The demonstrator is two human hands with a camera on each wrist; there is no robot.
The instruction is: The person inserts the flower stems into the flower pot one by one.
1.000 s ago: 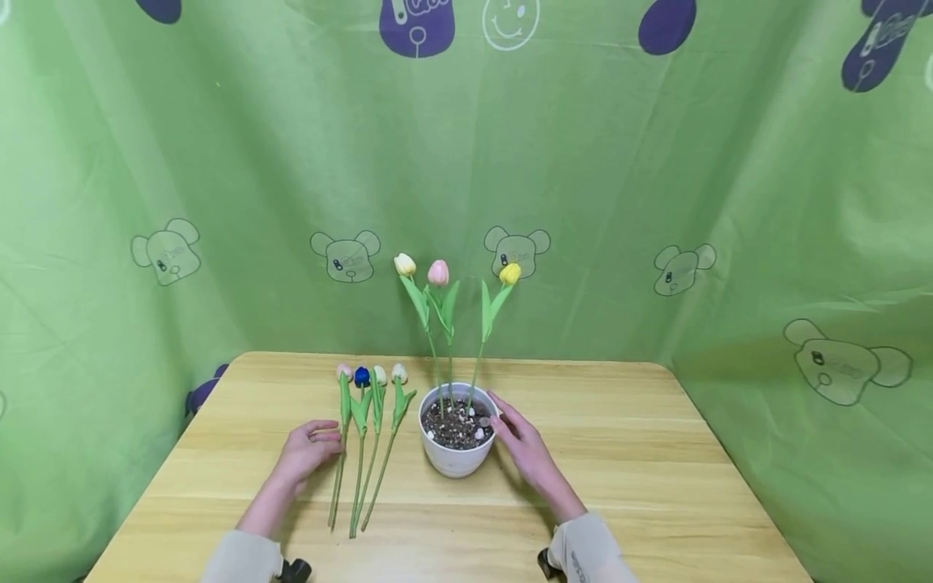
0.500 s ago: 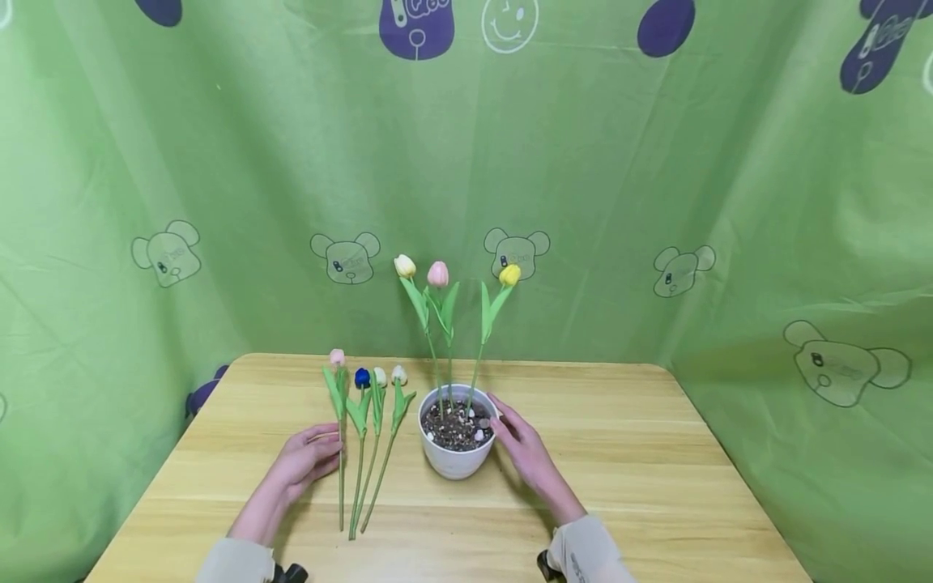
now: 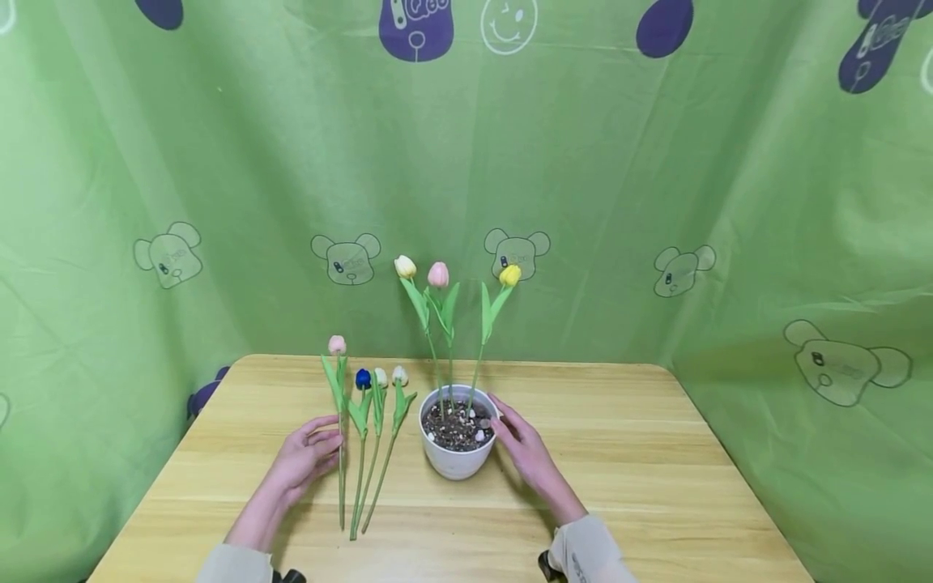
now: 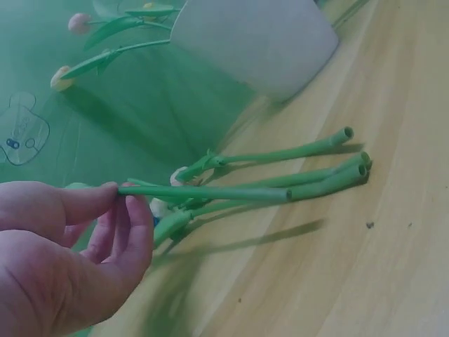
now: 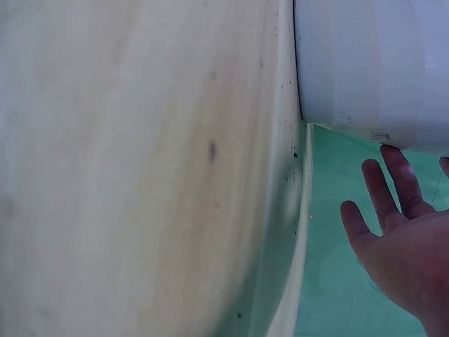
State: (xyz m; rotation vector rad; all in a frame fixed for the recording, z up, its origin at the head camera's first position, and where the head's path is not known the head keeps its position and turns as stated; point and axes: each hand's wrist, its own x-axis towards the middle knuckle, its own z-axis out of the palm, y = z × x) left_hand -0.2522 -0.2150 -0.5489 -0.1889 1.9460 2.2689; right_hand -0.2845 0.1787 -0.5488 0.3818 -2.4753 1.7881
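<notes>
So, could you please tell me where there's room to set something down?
Bare: the table from the right grip to its right edge, left of the left grip, and in front of the white pot. Crowded: between left grip and pot, where three loose tulips lie beside the held pink tulip.

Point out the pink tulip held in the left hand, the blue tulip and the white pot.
Held pink tulip [image 4: 224,193]: left wrist view, on its lower stem.
Blue tulip [image 3: 363,378]: head view, on its blossom.
White pot [image 3: 457,465]: head view, on its outer front wall.
</notes>
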